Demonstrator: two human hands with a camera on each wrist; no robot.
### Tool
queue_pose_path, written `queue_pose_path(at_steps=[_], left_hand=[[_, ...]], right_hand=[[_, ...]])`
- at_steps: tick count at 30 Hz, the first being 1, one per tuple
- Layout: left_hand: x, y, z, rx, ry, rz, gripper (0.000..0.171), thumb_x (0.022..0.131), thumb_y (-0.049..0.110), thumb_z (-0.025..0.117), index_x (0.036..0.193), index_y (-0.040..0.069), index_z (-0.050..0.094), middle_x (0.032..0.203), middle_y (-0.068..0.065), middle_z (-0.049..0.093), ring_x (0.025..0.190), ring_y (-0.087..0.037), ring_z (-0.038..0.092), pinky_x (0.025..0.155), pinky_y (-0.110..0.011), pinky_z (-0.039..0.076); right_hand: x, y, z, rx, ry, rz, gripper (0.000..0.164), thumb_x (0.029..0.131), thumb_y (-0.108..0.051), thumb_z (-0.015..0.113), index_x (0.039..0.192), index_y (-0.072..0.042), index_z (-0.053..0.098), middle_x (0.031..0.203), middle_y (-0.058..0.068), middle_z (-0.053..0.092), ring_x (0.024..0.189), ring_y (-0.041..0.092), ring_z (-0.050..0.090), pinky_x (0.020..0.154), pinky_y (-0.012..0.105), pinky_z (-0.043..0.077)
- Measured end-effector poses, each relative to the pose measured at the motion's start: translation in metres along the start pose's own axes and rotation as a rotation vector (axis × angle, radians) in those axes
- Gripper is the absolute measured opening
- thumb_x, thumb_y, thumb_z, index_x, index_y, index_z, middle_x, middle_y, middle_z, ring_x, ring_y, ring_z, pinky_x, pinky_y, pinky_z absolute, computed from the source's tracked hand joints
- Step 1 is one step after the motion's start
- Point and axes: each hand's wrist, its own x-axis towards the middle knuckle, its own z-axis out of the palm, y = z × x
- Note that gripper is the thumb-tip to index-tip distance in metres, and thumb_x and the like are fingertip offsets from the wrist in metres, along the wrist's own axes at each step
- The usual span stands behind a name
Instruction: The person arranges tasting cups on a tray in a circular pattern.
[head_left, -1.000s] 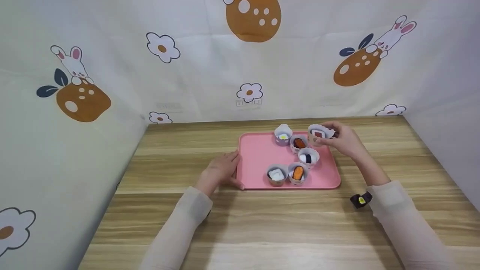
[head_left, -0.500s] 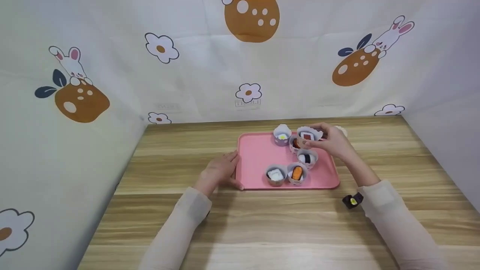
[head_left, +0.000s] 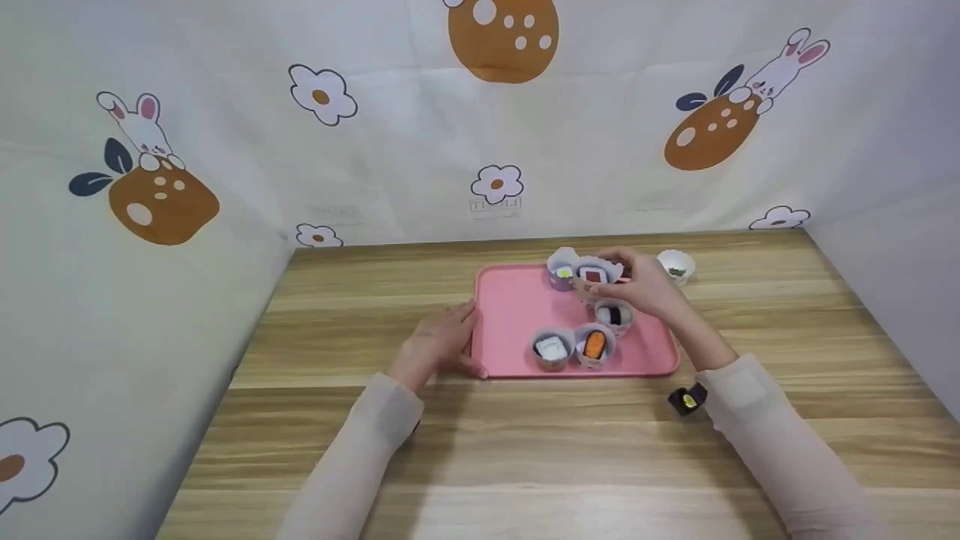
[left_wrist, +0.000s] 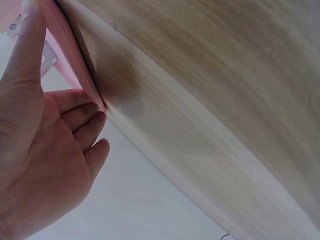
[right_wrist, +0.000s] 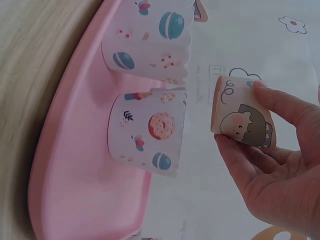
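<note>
My right hand (head_left: 649,289) pinches a paper baking cup (right_wrist: 245,117) with a cartoon face, thumb on one side and fingers on the other. Inside it sits a toy sushi roll (head_left: 592,277) with a red centre. The cup is held above the back of the pink tray (head_left: 517,319), hiding most of the cup behind it. My left hand (head_left: 444,336) rests at the tray's left edge, thumb by the near corner. Its fingers (left_wrist: 86,117) touch the outer wall. On the tray, further cups hold a black-banded nigiri (head_left: 614,316), an orange-topped nigiri (head_left: 595,346) and a white piece (head_left: 552,349).
Another cup (head_left: 559,280) with a yellow-centred piece stands at the tray's back. Off the tray, at the back right, stands a white cup (head_left: 676,265) with something green inside. A small black device (head_left: 688,401) hangs at the right sleeve. Patterned cloth walls (head_left: 405,172) enclose the wooden table (head_left: 337,300).
My right hand has carried the held cup leftward over the tray, bringing the white cup behind it into view. The left hand stays at the tray's edge.
</note>
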Motion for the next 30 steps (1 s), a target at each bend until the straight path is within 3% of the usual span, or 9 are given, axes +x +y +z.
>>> queue_pose_path(at_steps=[6,13,20,30], left_hand=[[0.000,0.000,-0.001,-0.005,-0.006,-0.005,0.113,0.079,0.064,0.071,0.159,0.004,0.018,0.169,-0.011,0.014,0.156,-0.027,0.017,0.129,-0.039,0.017],[0.001,0.001,-0.002,0.008,-0.032,-0.020,0.114,0.079,0.064,0.071,0.159,0.005,0.017,0.169,-0.011,0.013,0.156,-0.028,0.017,0.129,-0.039,0.019],[0.001,0.001,0.000,0.009,-0.019,-0.020,0.112,0.079,0.064,0.071,0.159,0.005,0.019,0.168,-0.011,0.015,0.156,-0.027,0.018,0.129,-0.039,0.018],[0.002,0.000,0.000,0.001,-0.012,-0.012,0.111,0.080,0.062,0.072,0.159,0.005,0.019,0.168,-0.011,0.015,0.156,-0.027,0.018,0.129,-0.039,0.017]], right_hand=[[0.004,-0.008,0.009,0.017,-0.028,0.000,0.057,0.087,-0.021,0.077,0.137,-0.002,0.056,0.122,0.021,0.065,0.104,0.029,0.062,0.077,0.023,0.050],[0.006,-0.016,0.022,-0.031,-0.014,-0.014,0.057,0.085,-0.023,0.079,0.135,-0.005,0.059,0.113,0.018,0.067,0.095,0.024,0.059,0.074,0.025,0.047],[0.008,-0.024,0.033,0.021,-0.065,0.004,0.055,0.087,-0.019,0.077,0.136,-0.004,0.057,0.112,0.017,0.065,0.092,0.021,0.056,0.074,0.026,0.047],[0.012,-0.029,0.047,0.036,-0.084,-0.007,0.055,0.087,-0.017,0.078,0.136,-0.004,0.057,0.124,0.017,0.065,0.104,0.026,0.060,0.086,0.034,0.051]])
